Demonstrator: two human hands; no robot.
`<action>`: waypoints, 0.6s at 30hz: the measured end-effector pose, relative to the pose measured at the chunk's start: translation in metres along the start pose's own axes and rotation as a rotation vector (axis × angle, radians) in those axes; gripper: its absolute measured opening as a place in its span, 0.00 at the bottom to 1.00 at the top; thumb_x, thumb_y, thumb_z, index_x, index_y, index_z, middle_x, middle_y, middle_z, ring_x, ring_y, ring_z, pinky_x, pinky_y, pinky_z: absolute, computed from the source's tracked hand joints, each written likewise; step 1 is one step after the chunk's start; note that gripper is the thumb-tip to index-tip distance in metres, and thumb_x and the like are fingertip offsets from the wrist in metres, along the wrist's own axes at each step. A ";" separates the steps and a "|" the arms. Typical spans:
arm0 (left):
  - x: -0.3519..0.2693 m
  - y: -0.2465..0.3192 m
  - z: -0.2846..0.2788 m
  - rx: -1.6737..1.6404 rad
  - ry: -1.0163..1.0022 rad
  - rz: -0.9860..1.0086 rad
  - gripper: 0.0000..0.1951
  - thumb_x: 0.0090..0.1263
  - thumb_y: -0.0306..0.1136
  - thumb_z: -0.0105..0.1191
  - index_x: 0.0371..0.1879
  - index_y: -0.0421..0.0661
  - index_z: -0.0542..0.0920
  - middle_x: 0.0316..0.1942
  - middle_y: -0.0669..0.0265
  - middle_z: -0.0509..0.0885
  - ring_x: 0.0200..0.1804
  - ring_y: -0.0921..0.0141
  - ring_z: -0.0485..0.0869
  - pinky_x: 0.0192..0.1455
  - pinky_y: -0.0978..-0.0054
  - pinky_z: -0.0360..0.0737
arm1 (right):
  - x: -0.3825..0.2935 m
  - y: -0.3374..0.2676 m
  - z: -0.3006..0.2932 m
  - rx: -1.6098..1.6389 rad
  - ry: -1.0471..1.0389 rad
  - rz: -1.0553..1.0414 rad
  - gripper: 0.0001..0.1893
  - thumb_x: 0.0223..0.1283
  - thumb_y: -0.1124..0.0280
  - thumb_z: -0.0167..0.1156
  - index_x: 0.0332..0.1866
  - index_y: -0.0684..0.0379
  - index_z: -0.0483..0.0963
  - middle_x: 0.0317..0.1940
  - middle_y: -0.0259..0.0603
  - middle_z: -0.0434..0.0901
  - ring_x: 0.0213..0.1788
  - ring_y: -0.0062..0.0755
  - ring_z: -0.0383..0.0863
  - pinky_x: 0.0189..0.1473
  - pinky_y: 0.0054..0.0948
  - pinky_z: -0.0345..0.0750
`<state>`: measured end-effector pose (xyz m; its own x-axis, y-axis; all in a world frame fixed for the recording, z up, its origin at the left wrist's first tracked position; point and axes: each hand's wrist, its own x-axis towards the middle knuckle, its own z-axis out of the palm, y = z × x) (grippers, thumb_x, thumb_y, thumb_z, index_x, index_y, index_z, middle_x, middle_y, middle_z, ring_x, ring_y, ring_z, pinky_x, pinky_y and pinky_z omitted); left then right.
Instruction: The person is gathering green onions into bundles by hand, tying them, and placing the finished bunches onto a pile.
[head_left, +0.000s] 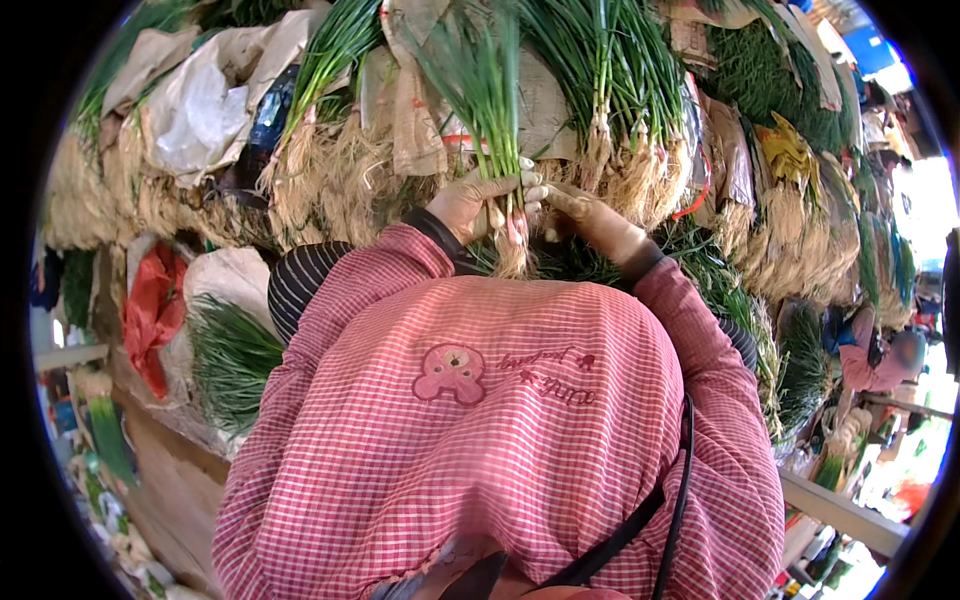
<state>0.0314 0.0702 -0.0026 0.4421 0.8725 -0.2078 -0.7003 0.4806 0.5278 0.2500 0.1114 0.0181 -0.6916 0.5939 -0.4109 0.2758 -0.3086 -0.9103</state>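
Observation:
My left hand (459, 204) grips a small bunch of green onions (491, 112) around the lower stems. Its leaves point away from me, and the pale roots (513, 259) hang toward my lap. The bulbs are white with a pinkish tint. My right hand (592, 217) is just right of the bunch, its index finger reaching the left fingertips. The right hand's other fingers are partly hidden, so I cannot tell whether they pinch anything. Whitish coverings or residue show on several fingertips.
Rooted green onions (637, 142) lie in a heap ahead, with more bunches (311, 142) to the left. Beige sacking (551, 97) and a clear plastic bag (206, 120) lie among them. A red bag (155, 319) is at left. Another person (877, 349) sits far right.

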 end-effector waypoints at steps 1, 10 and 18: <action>0.004 0.004 0.005 -0.003 0.017 0.056 0.18 0.69 0.25 0.51 0.57 0.36 0.71 0.49 0.53 0.81 0.52 0.60 0.81 0.54 0.63 0.81 | 0.007 0.009 0.013 0.350 -0.054 -0.014 0.20 0.67 0.49 0.51 0.45 0.56 0.76 0.27 0.25 0.72 0.24 0.17 0.67 0.31 0.17 0.68; 0.011 0.021 -0.017 0.135 0.396 0.221 0.12 0.73 0.31 0.46 0.50 0.37 0.74 0.39 0.56 0.83 0.34 0.66 0.81 0.34 0.67 0.85 | -0.083 -0.022 -0.015 0.509 -0.023 -0.208 0.12 0.70 0.67 0.47 0.46 0.64 0.74 0.12 0.25 0.62 0.10 0.13 0.53 0.17 0.17 0.55; 0.008 0.025 -0.018 0.159 0.354 0.316 0.14 0.66 0.41 0.59 0.38 0.44 0.75 0.23 0.66 0.78 0.20 0.73 0.77 0.17 0.76 0.78 | 0.001 -0.026 -0.071 -1.332 0.678 0.064 0.21 0.62 0.59 0.58 0.56 0.58 0.69 0.48 0.51 0.79 0.50 0.44 0.80 0.53 0.39 0.76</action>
<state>0.0073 0.0909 -0.0056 -0.0141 0.9628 -0.2698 -0.6632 0.1930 0.7231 0.2896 0.1724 0.0378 -0.3250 0.9441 -0.0556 0.9415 0.3174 -0.1134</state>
